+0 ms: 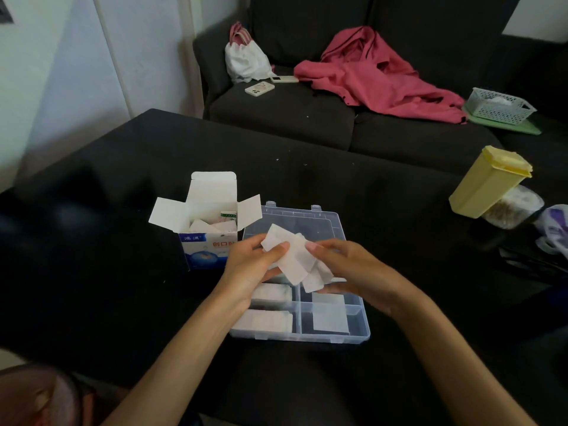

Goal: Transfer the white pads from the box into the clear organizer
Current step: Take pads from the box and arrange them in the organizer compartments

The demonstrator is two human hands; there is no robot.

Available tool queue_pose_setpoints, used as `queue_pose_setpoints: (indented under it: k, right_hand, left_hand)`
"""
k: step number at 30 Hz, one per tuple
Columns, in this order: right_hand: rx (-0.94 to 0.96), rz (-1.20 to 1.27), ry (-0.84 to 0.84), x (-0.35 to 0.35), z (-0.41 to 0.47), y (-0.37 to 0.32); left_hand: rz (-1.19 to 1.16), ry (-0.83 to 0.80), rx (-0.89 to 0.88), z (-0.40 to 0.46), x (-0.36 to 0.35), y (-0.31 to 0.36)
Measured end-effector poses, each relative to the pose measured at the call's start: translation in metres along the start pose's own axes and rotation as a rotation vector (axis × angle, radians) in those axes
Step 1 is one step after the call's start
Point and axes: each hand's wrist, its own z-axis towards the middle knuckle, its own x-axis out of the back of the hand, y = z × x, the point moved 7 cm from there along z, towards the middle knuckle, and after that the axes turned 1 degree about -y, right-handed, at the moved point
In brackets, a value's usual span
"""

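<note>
Both hands, left hand (252, 265) and right hand (344, 269), pinch a loose fan of white pads (295, 259) above the clear organizer (362, 330). I judge them light, limp and slippery; grip the stack's edges. Beside it the box (203, 241) stands open, with dark bench (384, 195) free around.

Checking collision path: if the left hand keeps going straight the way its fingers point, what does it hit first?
Likely the right hand: the left hand points right across the bunch of white pads that both grip. Depth unclear.

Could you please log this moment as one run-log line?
left hand: holds pads | right hand: holds pads | over organizer | box: open
</note>
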Motion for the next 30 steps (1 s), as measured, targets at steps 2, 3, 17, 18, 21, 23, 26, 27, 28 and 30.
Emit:
queue_pose_setpoints:
  k: [2,3,17,18,21,23,26,27,28,30]
  right_hand:
    - [0.069,-0.032,0.108,0.005,0.002,0.002]
    - [0.111,-0.040,0.137,0.006,0.002,0.002]
    - [0.154,0.345,0.091,0.027,-0.013,0.018]
    - [0.161,0.358,0.118,0.029,-0.013,0.018]
    - [0.200,0.374,0.225,0.037,-0.013,0.016]
    - [0.232,0.355,0.328,0.044,-0.014,0.015]
    - [0.231,0.375,0.482,0.055,-0.016,0.018]
    - [0.218,0.385,0.502,0.055,-0.017,0.020]
    - [0.207,0.377,0.505,0.054,-0.017,0.021]
    - [0.199,0.294,0.472,0.048,-0.017,0.020]
  left_hand:
    - [0.039,-0.024,-0.050,-0.002,-0.003,0.001]
    - [0.051,-0.029,-0.064,-0.003,-0.003,0.002]
    - [0.023,-0.135,0.011,-0.004,-0.014,0.002]
    - [0.026,-0.127,0.014,-0.003,-0.013,0.003]
    - [0.011,-0.097,0.028,-0.002,-0.009,0.003]
    - [0.018,-0.101,0.032,-0.002,-0.008,0.002]
    - [0.016,-0.136,0.044,-0.002,-0.010,0.000]
    - [0.006,-0.142,0.050,-0.003,-0.011,0.000]
    - [-0.001,-0.141,0.049,-0.003,-0.011,0.000]
    - [0.006,-0.113,0.029,-0.003,-0.011,0.001]
